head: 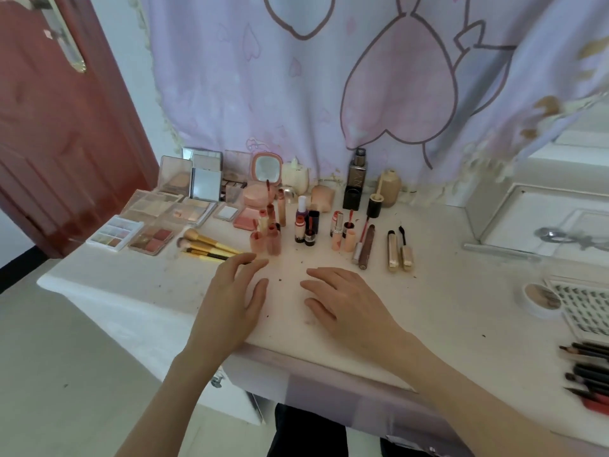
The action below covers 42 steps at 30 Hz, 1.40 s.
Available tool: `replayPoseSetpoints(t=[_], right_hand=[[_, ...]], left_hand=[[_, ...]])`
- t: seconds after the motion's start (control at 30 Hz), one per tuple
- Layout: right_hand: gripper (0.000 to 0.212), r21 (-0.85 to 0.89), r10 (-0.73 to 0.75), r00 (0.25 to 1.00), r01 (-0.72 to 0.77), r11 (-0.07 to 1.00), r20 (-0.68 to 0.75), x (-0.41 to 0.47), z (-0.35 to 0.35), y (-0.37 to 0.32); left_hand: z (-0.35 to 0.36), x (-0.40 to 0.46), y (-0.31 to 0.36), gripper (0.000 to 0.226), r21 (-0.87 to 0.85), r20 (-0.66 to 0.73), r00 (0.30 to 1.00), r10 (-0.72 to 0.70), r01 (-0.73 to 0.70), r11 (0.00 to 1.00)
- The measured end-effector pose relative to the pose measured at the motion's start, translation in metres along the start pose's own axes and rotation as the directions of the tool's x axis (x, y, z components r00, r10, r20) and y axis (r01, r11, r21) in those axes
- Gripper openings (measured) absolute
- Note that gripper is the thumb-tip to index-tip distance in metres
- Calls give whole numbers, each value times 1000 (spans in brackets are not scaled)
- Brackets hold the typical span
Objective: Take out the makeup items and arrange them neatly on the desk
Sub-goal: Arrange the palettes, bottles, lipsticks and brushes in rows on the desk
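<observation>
Makeup is laid out across a white desk [445, 311]. Open palettes [151, 237] and compacts [206, 183] sit at the left, with gold-handled brushes [211, 247] beside them. Lipsticks and small tubes [304, 225] stand in the middle. A lip gloss tube [365, 247] and two gold mascaras [400, 250] lie to the right. My left hand [230, 298] rests flat and holds nothing, its fingertips near the brush handles. My right hand [346, 303] lies flat on bare desk in front of the lipsticks, also holding nothing.
A black bottle [356, 183] and beige jars [389, 186] stand at the back by a pink curtain [362, 77]. A grey tray [540, 222] sits at the right. A round jar [542, 300], a lash card [590, 308] and pencils [586, 367] lie at the right front. A red door [56, 127] is on the left.
</observation>
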State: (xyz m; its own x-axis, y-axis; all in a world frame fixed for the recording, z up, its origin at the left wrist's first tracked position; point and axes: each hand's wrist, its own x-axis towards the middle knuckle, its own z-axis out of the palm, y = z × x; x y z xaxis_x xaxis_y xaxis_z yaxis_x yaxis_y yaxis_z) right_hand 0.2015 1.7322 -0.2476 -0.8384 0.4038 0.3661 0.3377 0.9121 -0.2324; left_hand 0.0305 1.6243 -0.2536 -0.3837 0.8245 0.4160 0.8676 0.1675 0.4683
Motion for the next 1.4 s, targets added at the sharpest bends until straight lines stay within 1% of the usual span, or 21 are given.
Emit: replayPoseSetpoints(t=[0.07, 0.13, 0.23, 0.3, 0.37, 0.43, 0.5, 0.57, 0.7, 0.77, 0.9, 1.03, 1.23, 1.3, 1.33, 1.37, 1.4], right_hand=[[23, -52, 64, 995, -68, 996, -75, -18, -21, 19], [22, -106, 136, 982, -151, 983, -133, -38, -43, 42], [22, -168, 278, 944, -307, 937, -175, -62, -69, 78], [27, -220, 408, 901, -432, 875, -147, -73, -82, 104], [34, -310, 515, 851, -518, 797, -97, -79, -90, 129], [37, -372, 594, 803, -567, 735, -50, -80, -96, 149], [35, -405, 648, 761, -601, 689, -26, -77, -99, 163], [33, -455, 670, 742, -600, 658, -10, -73, -100, 171], [29, -517, 695, 719, -603, 607, -23, -66, -97, 180], [29, -536, 685, 728, -592, 601, -35, -66, -93, 181], [30, -551, 647, 761, -563, 616, -54, -63, -90, 183], [31, -559, 625, 779, -538, 631, -43, -58, -86, 187], [29, -571, 574, 819, -462, 679, 19, -50, -83, 189], [26, -506, 559, 829, -480, 716, 5, -48, -87, 184], [24, -429, 549, 836, -505, 750, -24, -47, -92, 181], [22, -314, 544, 837, -534, 785, -65, -47, -98, 176], [21, -169, 549, 829, -559, 812, -104, -47, -104, 171]], left_hand=[[18, -1, 30, 33, -63, 50, 995, 81, -77, 995], [40, -3, 61, 33, -121, 118, 977, 178, -163, 979], [72, 0, 99, 34, -167, 208, 914, 349, -318, 933], [90, 9, 120, 34, -193, 249, 861, 444, -406, 893], [107, 20, 139, 35, -200, 293, 799, 526, -487, 851], [124, 30, 157, 39, -193, 348, 739, 577, -546, 816], [141, 40, 171, 42, -173, 406, 690, 599, -586, 792], [152, 47, 178, 44, -130, 437, 667, 604, -617, 776], [161, 50, 177, 46, -117, 435, 678, 592, -610, 784], [162, 49, 176, 45, -134, 432, 687, 584, -592, 795], [161, 49, 177, 45, -187, 431, 696, 575, -555, 811], [160, 51, 176, 44, -224, 426, 702, 570, -528, 819], [160, 50, 176, 42, -269, 407, 713, 571, -504, 821], [158, 51, 176, 39, -294, 390, 725, 568, -487, 822], [157, 51, 176, 36, -321, 381, 734, 562, -465, 825], [154, 51, 177, 33, -366, 375, 750, 544, -420, 831], [151, 51, 178, 30, -432, 371, 775, 511, -344, 834]])
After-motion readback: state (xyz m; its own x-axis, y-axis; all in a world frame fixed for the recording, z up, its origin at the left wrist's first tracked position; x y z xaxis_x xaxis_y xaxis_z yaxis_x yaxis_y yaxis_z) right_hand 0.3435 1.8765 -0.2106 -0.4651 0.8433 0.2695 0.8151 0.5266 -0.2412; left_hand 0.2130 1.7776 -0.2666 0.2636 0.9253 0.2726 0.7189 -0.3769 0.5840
